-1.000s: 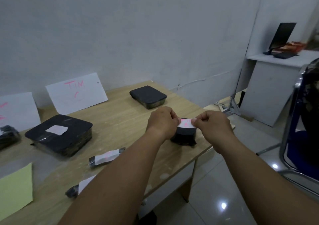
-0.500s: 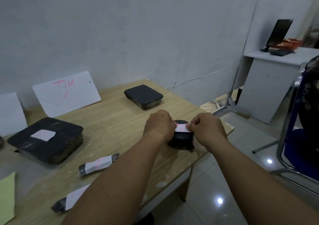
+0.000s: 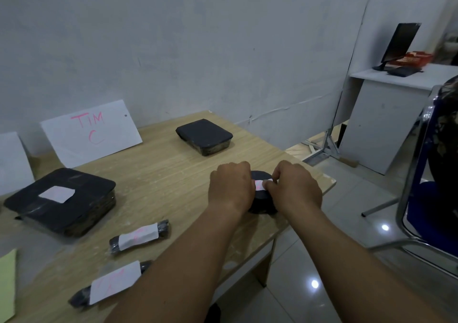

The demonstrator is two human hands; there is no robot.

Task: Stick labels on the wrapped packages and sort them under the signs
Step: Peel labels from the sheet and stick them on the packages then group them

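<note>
I get a single wide-angle view from the wearer's head, pitched forward and down. It sits close: both forearms run in from the bottom edge to the left hand point(image 3: 231, 186) and right hand point(image 3: 295, 188), which meet mid-frame at a small white pink-marked label point(image 3: 260, 183). A light wooden counter point(image 3: 173, 174) fills the left, a pale grey wall point(image 3: 198, 37) the top, and a glossy tiled floor point(image 3: 334, 260) the lower right.
</note>
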